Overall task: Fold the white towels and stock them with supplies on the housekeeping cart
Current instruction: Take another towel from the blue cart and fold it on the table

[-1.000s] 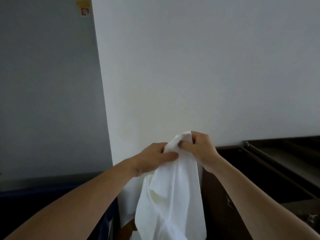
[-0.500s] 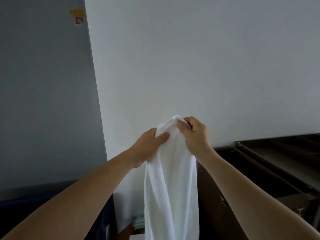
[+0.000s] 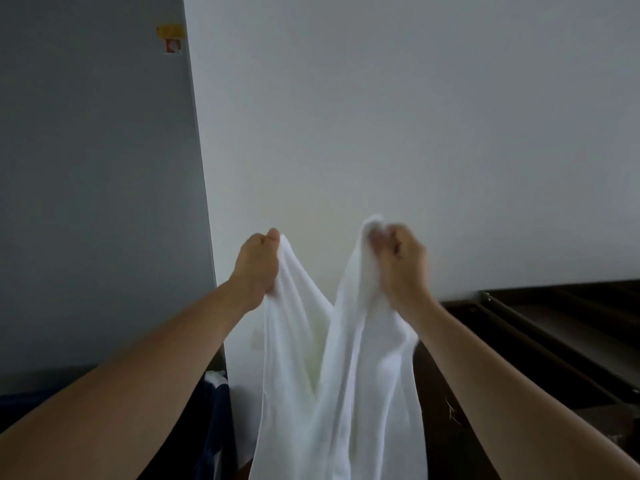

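Observation:
A white towel hangs in front of me, held up by its top edge and running out of the bottom of the view. My left hand grips the towel's left upper part in a fist. My right hand grips the right upper part, its fingers curled round the cloth and slightly blurred. The two hands are apart, and the towel sags in a V between them. The towel's lower end is hidden.
A white wall stands straight ahead, with a grey wall to the left. A dark cart frame with a rail sits at the right. Dark blue fabric hangs at the lower left.
Both hands held the towel's top bunched together before. They have now moved apart sideways, spreading the top edge, and the towel has risen slightly.

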`<state>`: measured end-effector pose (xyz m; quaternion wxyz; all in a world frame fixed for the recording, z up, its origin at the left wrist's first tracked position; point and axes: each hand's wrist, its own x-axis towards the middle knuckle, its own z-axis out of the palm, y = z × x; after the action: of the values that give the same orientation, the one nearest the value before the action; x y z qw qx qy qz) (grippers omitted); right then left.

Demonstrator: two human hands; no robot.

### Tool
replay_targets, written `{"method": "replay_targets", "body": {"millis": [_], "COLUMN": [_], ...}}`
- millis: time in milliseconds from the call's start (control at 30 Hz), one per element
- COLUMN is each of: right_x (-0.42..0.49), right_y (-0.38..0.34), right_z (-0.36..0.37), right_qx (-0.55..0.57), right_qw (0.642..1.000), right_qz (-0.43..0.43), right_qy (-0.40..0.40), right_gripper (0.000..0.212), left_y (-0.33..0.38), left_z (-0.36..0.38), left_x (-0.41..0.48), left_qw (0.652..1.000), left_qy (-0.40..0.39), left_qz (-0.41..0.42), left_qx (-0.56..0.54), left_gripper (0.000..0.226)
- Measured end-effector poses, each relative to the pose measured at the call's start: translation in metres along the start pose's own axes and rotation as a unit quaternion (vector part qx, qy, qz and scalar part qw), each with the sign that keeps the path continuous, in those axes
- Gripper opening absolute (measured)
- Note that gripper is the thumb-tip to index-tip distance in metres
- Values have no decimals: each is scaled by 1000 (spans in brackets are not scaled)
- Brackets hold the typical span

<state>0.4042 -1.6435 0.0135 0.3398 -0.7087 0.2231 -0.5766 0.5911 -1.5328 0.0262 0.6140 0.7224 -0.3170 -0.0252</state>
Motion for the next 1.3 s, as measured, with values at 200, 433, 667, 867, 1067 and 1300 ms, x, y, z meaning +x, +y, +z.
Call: {"method": "replay_targets", "body": {"millis": [200,433,667,867,1067,1300], "right_x": [9,23,-23,-28,-36,-38], "right_y": [-19,-60,-8,3,13,23], "right_z": [-17,-30,2,12,23,15], "right_qx": [-74,7,8,7,-60,-12], "right_qw": [984,999,974,976,984,980], "right_qz": [31,-28,93,108,82,89], "right_qy": [-161,-39,-204,-188,-149,-178], "right_gripper": [45,41,24,37,44,18], "left_y": [-19,10,-12,-13,-27,-31], "left_z": [3,-9,20,15,20,24], "left_x": [8,18,-52,-63,-72,-77], "left_qw": [998,995,975,955,958,953], "left_qy": [-54,-23,-190,-229,-227,-252], "left_qz": [19,34,47,29,24,43], "left_qx": [35,-87,-105,-188,-174,-162], "left_gripper": [32,32,25,18,16,11]}}
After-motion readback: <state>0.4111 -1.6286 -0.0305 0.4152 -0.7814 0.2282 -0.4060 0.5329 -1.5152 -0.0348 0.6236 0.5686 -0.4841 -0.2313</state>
